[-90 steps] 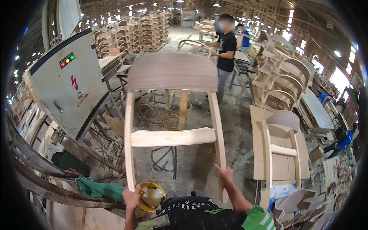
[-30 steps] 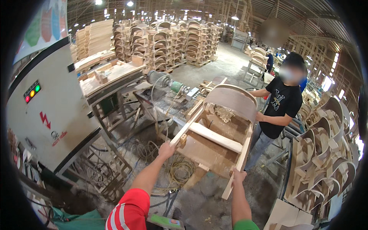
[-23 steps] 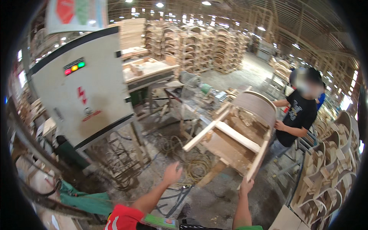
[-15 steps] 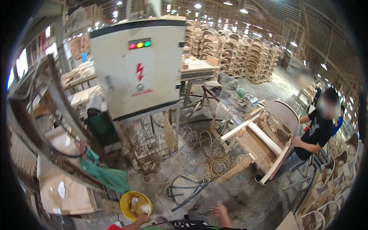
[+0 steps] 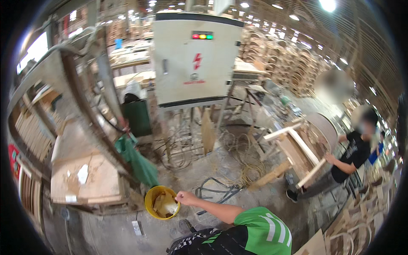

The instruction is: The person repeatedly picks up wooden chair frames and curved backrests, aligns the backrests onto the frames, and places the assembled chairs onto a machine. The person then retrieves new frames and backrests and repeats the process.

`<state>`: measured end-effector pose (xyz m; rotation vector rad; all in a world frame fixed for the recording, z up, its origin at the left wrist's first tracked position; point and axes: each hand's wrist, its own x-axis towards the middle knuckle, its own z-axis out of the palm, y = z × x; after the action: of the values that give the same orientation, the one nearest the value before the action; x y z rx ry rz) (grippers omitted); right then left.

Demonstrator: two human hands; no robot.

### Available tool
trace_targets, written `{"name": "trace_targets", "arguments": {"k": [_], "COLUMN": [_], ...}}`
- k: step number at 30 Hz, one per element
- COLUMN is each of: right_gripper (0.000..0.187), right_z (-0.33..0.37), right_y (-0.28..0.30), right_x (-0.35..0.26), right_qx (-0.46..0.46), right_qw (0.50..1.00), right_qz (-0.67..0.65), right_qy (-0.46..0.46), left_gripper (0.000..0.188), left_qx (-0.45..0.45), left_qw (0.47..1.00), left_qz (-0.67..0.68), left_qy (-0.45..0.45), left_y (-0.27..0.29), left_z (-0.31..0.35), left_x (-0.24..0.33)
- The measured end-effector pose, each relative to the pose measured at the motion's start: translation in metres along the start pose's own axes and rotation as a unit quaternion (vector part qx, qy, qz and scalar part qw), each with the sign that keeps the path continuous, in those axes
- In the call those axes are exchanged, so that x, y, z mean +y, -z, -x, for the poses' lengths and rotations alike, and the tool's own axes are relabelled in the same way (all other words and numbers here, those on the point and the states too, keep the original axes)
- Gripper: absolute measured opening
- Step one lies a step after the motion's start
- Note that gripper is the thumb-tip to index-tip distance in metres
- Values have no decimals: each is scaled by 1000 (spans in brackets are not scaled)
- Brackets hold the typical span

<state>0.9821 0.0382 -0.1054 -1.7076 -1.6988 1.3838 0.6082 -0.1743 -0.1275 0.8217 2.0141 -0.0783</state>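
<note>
We see the yellow bucket standing on the floor, pale and brown scraps inside it. Our right hand is at the bucket's right rim, fingers curled; we cannot tell whether they touch the rim or close on anything. Our left hand is out of view, so we cannot tell its grip. A green cloth hangs just behind the bucket, slightly to its left, and a small white piece lies near, in front and to the left. Left of the bucket we have a wooden board bearing a white scrap. Right of the bucket lies a black hose. Behind the bucket stands a grey-white cabinet. Well to the bucket's right, a co-worker has both hands on a chair frame
</note>
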Motion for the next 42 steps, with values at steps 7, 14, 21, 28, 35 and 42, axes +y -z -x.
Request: {"name": "trace_targets", "arguments": {"k": [7, 14, 21, 28, 35, 42], "right_gripper": [23, 26, 23, 23, 23, 17], "right_z": [33, 100, 25, -18, -39, -153], "right_y": [-114, -180, -258, -440, -558, -685], "right_x": [10, 56, -39, -180, -280, -466], "right_qx": [-175, -271, -213, -313, -423, -446], "right_qw": [946, 916, 933, 941, 896, 893], "right_qz": [-192, 84, 128, -21, 118, 58], "right_qy": [-192, -282, -261, -123, -69, 26], "left_gripper": [55, 56, 42, 34, 27, 24], "left_qx": [-34, 32, 193, 292, 260, 238], "left_qw": [983, 915, 829, 796, 667, 567], "left_qz": [130, 346, 495, 463, 652, 758], "left_qy": [126, 205, 176, 258, 250, 218], "left_y": [-95, -86, 15, 94, 130, 242], "left_z": [109, 111, 76, 88, 58, -16], "left_x": [-155, -207, -276, -376, -402, -431]}}
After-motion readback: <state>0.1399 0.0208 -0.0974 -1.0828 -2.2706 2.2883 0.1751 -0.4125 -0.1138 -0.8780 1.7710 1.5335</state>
